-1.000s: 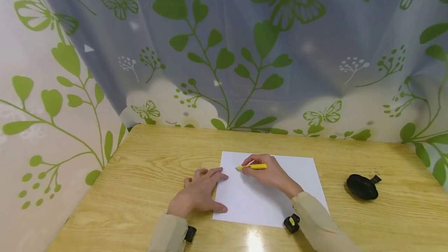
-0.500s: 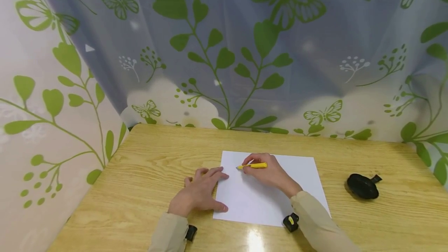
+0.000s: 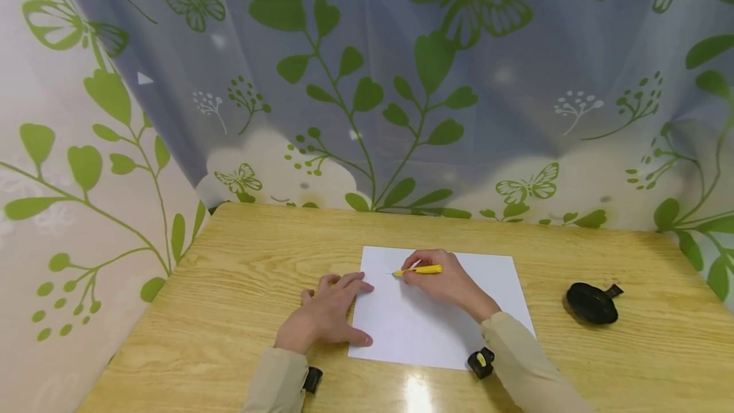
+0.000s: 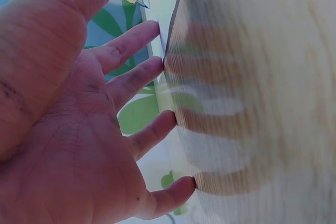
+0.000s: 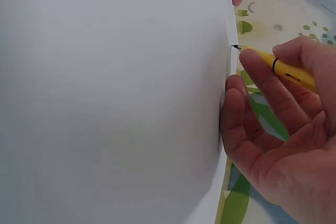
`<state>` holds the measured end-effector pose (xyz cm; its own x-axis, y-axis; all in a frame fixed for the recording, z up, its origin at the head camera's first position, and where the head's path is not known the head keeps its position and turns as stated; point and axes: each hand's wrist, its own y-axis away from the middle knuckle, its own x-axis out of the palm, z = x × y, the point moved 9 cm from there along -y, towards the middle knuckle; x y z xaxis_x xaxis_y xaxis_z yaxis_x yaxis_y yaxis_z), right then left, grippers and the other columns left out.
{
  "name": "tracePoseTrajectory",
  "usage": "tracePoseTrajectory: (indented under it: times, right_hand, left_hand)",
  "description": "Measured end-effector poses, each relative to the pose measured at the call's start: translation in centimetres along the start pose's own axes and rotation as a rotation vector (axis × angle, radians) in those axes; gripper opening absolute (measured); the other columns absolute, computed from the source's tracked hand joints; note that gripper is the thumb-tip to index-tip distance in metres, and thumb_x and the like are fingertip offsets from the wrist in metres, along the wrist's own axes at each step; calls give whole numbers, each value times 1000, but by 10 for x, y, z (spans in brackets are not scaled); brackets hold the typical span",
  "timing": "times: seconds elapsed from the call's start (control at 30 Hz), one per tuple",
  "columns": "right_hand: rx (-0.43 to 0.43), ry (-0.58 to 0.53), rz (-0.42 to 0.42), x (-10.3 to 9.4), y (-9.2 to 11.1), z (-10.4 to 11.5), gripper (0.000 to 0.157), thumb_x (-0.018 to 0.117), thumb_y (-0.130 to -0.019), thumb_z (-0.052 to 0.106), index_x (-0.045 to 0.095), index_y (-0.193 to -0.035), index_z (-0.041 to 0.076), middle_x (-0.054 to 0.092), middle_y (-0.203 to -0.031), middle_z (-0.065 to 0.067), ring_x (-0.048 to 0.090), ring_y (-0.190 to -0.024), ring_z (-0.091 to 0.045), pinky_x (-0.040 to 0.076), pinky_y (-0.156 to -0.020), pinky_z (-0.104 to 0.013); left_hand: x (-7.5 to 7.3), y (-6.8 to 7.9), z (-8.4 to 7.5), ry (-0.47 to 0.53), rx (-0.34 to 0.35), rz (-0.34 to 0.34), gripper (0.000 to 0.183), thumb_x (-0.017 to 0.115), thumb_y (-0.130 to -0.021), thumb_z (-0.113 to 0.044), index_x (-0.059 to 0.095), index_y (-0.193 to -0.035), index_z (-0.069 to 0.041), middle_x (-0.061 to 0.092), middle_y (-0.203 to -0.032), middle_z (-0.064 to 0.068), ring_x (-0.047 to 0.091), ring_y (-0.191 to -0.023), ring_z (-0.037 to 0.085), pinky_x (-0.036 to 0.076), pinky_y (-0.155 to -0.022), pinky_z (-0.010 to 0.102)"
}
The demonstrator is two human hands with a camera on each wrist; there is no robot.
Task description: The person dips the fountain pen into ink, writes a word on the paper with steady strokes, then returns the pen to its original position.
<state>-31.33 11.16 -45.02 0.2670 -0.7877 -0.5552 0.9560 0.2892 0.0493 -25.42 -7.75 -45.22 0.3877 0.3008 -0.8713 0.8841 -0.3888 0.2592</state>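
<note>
A sheet of white paper (image 3: 424,330) lies on the wooden table. My right hand (image 3: 444,279) pinches a yellow pen (image 3: 427,269) between thumb and fingers, its dark tip at the upper left part of the sheet. A short thin line (image 3: 389,274) runs leftward from that tip. In the right wrist view the pen (image 5: 294,72) points at the paper (image 5: 115,87), and the other fingers rest on it. My left hand (image 3: 323,317) is spread at the sheet's left edge. Its fingertips touch the paper and the wood, as the left wrist view also shows.
To the right of the sheet, a small black pan-shaped dish (image 3: 592,303) with a short handle sits on the table (image 3: 258,253). A curtain (image 3: 367,81) with green leaves and butterflies hangs behind the table. Black wrist devices (image 3: 480,362) are worn at both cuffs.
My right hand has shifted slightly to the right with the pen, and a short thin line now shows on the paper left of the tip. The left hand has stayed in place.
</note>
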Motion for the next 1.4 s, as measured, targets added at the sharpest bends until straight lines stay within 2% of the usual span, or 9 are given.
tracePoseTrajectory:
  times: [0.7, 0.83, 1.07, 1.4]
  right_hand:
    - [57, 11, -16, -15, 11, -12, 11, 72, -92, 25, 76, -99, 17, 72, -99, -3, 59, -85, -19, 47, -73, -31]
    - [64, 15, -26, -18, 13, -13, 10, 73, -92, 26, 76, -98, 19, 72, -100, -3, 58, -84, -19, 47, -72, -32]
    - [50, 13, -24, -22, 16, -13, 15, 73, -92, 25, 76, -101, 14, 72, -102, -5, 57, -83, -18, 45, -69, -31]
    - [71, 21, -36, -28, 19, -18, 12, 73, -92, 24, 76, -100, 16, 72, -99, -5, 58, -81, -19, 47, -69, -31]
  left_hand:
    - [2, -2, 1, -10, 7, 4, 82, 87, -77, -50, 48, -146, -29, 31, -167, -3, 26, -149, 42, 27, -104, 79]
    - [2, -1, 1, -14, 8, -2, 84, 87, -77, -49, 47, -149, -31, 32, -167, -4, 26, -149, 41, 27, -104, 78]
    - [2, -1, 0, -17, 19, 0, 86, 87, -78, -49, 46, -152, -30, 31, -167, -3, 26, -149, 41, 27, -104, 78]
    - [2, -1, 1, -11, 26, -6, 87, 87, -78, -48, 46, -152, -29, 31, -167, -3, 25, -149, 42, 26, -105, 79]
